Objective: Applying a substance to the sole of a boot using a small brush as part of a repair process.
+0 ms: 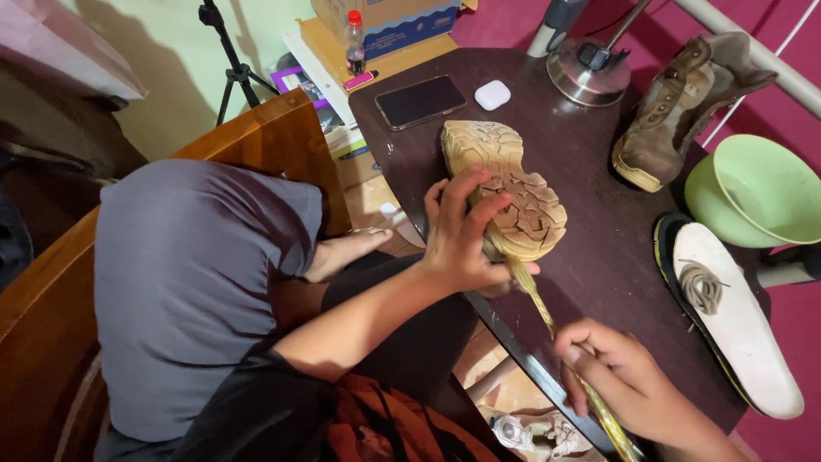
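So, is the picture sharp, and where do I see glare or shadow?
Head view: mostly sharp; the boot sole under the left hand is crisp. Glare shows on the phone and the metal lamp base. The right hand is slightly soft. The upper left corner lies in shadow.

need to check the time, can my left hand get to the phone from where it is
Probably yes: the left hand rests on the upturned boot, and the phone lies on bare table just past it, nothing between. It would have to let go of the boot.
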